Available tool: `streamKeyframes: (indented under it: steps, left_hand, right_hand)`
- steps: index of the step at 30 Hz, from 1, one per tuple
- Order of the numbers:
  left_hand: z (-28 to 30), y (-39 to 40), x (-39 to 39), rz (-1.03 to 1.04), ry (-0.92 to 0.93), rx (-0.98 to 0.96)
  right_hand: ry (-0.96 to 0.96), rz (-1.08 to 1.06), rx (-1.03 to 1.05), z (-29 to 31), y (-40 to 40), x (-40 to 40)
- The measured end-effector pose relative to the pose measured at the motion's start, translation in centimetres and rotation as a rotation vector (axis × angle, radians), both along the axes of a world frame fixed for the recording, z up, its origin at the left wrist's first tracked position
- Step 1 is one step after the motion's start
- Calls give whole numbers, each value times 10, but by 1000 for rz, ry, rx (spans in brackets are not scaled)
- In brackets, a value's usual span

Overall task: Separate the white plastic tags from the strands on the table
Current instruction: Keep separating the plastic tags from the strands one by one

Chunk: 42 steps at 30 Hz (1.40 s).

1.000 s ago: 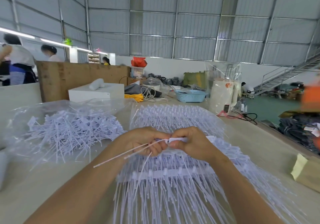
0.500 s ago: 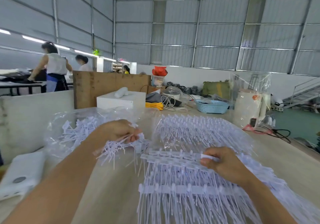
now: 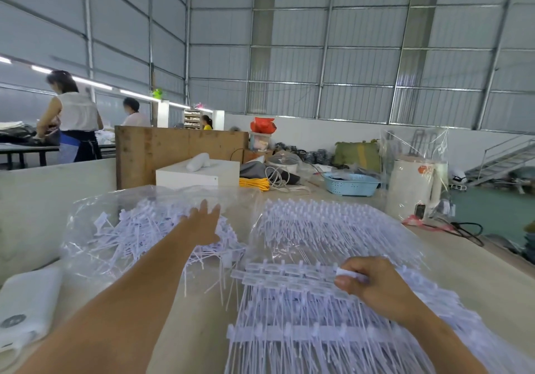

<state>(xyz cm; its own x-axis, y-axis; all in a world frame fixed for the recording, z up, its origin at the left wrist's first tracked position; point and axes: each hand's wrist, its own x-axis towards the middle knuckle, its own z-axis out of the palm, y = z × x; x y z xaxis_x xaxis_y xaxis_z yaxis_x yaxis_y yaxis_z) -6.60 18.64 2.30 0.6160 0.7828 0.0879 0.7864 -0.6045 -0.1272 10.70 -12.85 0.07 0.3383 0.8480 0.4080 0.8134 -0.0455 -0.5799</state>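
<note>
Joined strips of white plastic tags (image 3: 289,278) with long thin strands lie in a stack on the table in front of me. My right hand (image 3: 373,282) pinches a tag at the right end of the top strip. A heap of loose separated tags (image 3: 136,234) lies on a clear plastic bag (image 3: 86,217) to the left. My left hand (image 3: 204,224) is stretched out over that heap with fingers straight and spread, holding nothing. More joined strips (image 3: 327,223) lie under clear film further back.
A white flat device (image 3: 27,313) lies at the left table edge. Behind stand a white box (image 3: 199,174), yellow cord (image 3: 254,183), a blue basket (image 3: 350,184) and a white bagged cylinder (image 3: 411,188). People work at tables far left.
My left hand carried the pulled-off tag from the strip to the loose heap on the left, then opened above it. My right hand stayed on the strip's end.
</note>
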Motion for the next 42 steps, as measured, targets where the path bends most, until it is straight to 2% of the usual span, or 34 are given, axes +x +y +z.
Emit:
streamKeyframes:
  steps: [2, 5, 9, 10, 12, 14, 15, 18, 20, 23, 25, 26, 29, 30, 31, 34, 36, 38, 40, 42]
  left_hand:
    - [2, -11, -4, 45, 45, -90]
    - [24, -44, 1, 28, 0, -136]
    - [60, -108, 9, -77, 149, -128]
    - [64, -125, 14, -154, 101, -106]
    - [62, -159, 24, -335, -163, -146]
    - [50, -187, 35, -453, -450, -333]
    - [42, -196, 41, -483, -532, -439]
    - [15, -208, 52, -538, -640, -869]
    - [3, -207, 57, -572, -733, -1079]
    - [-2, -207, 60, -470, -983, -1142]
    - [2, -208, 60, -369, -1157, -1262]
    - [5, -207, 60, -323, -1236, -1367]
    - [14, -202, 58, -143, -1397, -1838]
    - [14, -200, 57, -116, -1396, -1876]
    - [11, -199, 57, -123, -1355, -1798]
    - [0, -198, 58, -237, -1164, -1319]
    - [-6, -195, 59, -341, -1107, -1148]
    - [-10, -195, 59, -389, -1080, -1108]
    - [-13, -196, 61, -385, -1121, -1236]
    - [-14, -197, 62, -386, -1149, -1345]
  right_hand:
    - [-27, 0, 11, -1, 0, 1]
    - [-19, -11, 14, -1, 1, 0]
    - [-48, -71, 14, 3, -1, -3]
    - [-64, -90, 22, 4, -2, -4]
    - [-55, -117, 45, 7, -4, -6]
    - [-23, -143, 51, 10, -5, -9]
    - [11, -138, 54, 11, -5, -10]
    - [99, -84, 75, 13, -5, -10]
    - [86, -92, 47, 13, -5, -10]
    - [7, -128, 17, 15, -8, -6]
    - [-96, -178, 24, 17, -11, -2]
    - [-85, -183, 54, 17, -13, 0]
    - [71, -176, 140, 17, -13, 2]
    - [84, -177, 134, 17, -13, 2]
    - [78, -172, 107, 17, -13, 3]
    - [11, -121, -16, 13, -14, 4]
    - [-64, -153, -70, 10, -12, 4]
    - [-168, -244, -62, 9, -8, 2]
    - [-262, -314, -29, 9, -5, -3]
    - [-279, -319, 27, 10, -2, -6]
